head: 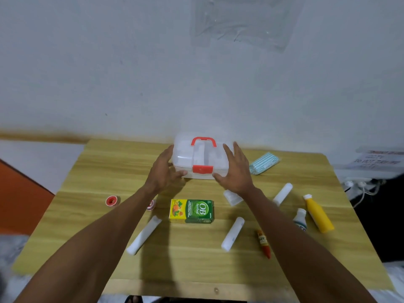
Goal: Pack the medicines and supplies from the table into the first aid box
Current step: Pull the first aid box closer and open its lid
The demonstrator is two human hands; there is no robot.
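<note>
A closed clear first aid box point(200, 157) with red handle and latch sits at the far middle of a wooden table point(87, 215). The left hand point(162, 171) cups its left end, fingers spread; the right hand point(237, 169) is flat and open against its right end. Nearer lie a green carton point(191, 212), gauze rolls point(144, 235), tape point(112, 201), a yellow bottle point(319, 215), a red tube point(263, 243) and masks point(263, 162).

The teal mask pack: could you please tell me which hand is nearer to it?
Right. The right hand sits just left of the mask pack; the left hand is farther left, across the first aid box.
</note>
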